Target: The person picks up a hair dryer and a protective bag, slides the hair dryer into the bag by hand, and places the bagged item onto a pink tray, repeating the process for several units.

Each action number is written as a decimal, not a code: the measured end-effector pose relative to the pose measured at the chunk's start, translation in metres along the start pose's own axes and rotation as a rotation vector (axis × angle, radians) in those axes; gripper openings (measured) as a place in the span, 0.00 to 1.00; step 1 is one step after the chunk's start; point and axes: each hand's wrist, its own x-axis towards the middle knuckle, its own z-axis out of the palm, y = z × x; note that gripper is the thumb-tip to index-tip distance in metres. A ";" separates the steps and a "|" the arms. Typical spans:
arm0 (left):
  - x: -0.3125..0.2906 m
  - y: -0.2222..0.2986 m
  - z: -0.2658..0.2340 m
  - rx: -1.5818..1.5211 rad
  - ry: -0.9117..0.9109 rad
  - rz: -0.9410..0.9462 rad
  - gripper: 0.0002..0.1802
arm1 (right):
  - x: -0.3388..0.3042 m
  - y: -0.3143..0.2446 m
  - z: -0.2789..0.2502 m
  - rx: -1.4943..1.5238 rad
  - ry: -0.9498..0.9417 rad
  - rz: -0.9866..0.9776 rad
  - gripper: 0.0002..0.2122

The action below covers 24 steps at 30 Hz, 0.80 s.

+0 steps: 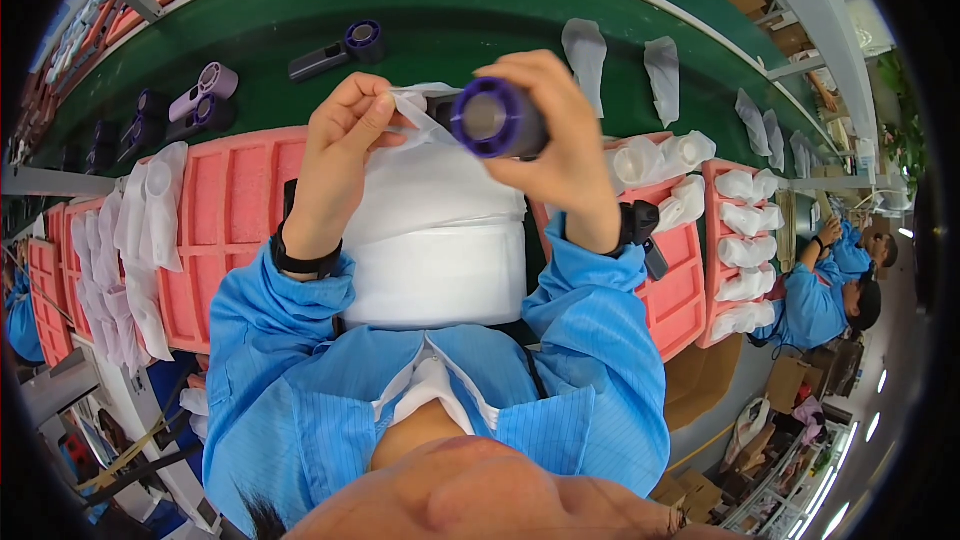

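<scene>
My right hand (560,130) is wrapped round the head of a dark grey handheld fan (487,118) with a purple ring. The fan's handle points toward the mouth of a thin white bag (425,120); how far it reaches inside is partly hidden. My left hand (345,130) pinches the edge of that bag between thumb and fingers. Beneath both hands lies a thick stack of flat white bags (435,275), close to my chest.
Unwrapped fans (340,52) lie on the green belt (440,10), with wrapped ones (585,60) farther right. Pink compartment trays (225,210) flank the stack; the right-hand tray (715,240) holds several wrapped fans. White bags (155,210) drape over the left tray. Co-workers (820,280) sit at right.
</scene>
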 end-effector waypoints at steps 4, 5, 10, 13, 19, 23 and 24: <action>-0.005 0.005 0.000 -0.275 -0.043 0.011 0.06 | 0.002 -0.003 0.033 -0.155 -0.022 -0.125 0.31; -0.006 0.005 -0.001 -0.356 -0.060 0.031 0.06 | 0.002 0.000 0.039 -0.199 0.001 -0.175 0.32; -0.020 0.005 0.015 -0.029 0.059 0.325 0.10 | -0.001 0.002 0.056 -0.309 0.026 -0.221 0.35; -0.029 -0.003 0.025 0.766 0.022 0.934 0.18 | -0.002 -0.001 0.047 -0.258 0.042 -0.172 0.34; -0.026 -0.010 0.031 0.937 0.008 0.912 0.25 | -0.001 0.016 0.046 -0.266 0.124 -0.112 0.35; -0.019 -0.006 0.030 0.932 0.089 0.740 0.29 | -0.004 0.014 0.056 -0.117 0.285 0.013 0.36; -0.014 -0.007 0.030 0.918 0.100 0.736 0.29 | -0.009 0.009 0.058 0.012 0.201 0.027 0.36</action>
